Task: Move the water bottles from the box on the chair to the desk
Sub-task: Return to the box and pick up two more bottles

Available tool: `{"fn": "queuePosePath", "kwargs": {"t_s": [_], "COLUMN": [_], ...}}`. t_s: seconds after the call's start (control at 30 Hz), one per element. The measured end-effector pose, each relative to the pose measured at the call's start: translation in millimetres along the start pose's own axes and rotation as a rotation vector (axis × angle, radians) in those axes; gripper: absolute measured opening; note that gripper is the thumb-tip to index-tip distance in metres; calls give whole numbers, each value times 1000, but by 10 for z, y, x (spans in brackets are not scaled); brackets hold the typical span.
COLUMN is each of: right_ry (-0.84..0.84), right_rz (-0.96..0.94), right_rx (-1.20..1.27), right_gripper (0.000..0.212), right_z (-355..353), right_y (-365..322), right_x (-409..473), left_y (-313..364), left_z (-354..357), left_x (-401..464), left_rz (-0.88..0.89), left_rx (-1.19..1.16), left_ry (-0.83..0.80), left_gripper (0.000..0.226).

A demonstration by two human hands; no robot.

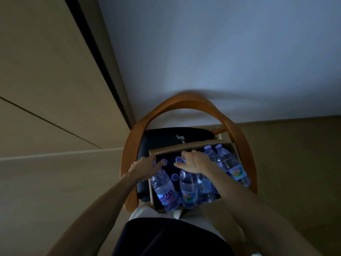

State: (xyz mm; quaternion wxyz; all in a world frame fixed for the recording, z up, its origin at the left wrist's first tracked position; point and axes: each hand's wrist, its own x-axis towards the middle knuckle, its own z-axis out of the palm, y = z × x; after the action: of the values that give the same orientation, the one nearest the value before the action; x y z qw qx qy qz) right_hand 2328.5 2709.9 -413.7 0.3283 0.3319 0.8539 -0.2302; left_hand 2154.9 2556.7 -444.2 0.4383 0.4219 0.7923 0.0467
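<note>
Bottles of clear plastic with blue-tinted water and bright labels (186, 189) stand packed in an open brown cardboard box (177, 149), which sits on the dark padded seat (162, 137) of a chair with a curved orange-brown wooden backrest (186, 101). Several round bottle caps show in the dim middle of the box, and two more bottles (226, 161) lean at its far right end. Both bare arms reach down into the box. The left hand (143, 168) has its fingers curled around the neck of the nearest left bottle (166, 191), thumb by the cap. The right hand (193, 162) lies over the top of the middle bottle with fingers bent down onto it; the grip looks closed around the neck, though the hand hides the contact. The chair stands against a pale wall (221, 52), next to beige panelled cabinetry (46, 71). Lighting is dim.
</note>
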Motion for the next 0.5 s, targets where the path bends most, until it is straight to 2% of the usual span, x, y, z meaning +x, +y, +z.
{"fn": "queuePosePath", "kwargs": {"t_s": [0.1,0.2,0.3,0.5], "right_ry": [77,191,268,362], "right_rz": [-1,-26,-62,-210], "right_rx": [95,183,194,148], "right_gripper": [40,29,27,24], "right_z": [70,168,188,135], "right_y": [-25,-39,-47,-1], "right_x": [-105,-237,-377,-708], "left_y": [40,71,113,283], "left_z": [27,69,151,302], "left_x": [-141,-344,-593,-1018], "left_rz": [-28,-24,-37,-93], "left_rx": [-33,-72,-60,43], "left_ry": [62,127,227,487], "left_gripper": [46,32,23,25]}}
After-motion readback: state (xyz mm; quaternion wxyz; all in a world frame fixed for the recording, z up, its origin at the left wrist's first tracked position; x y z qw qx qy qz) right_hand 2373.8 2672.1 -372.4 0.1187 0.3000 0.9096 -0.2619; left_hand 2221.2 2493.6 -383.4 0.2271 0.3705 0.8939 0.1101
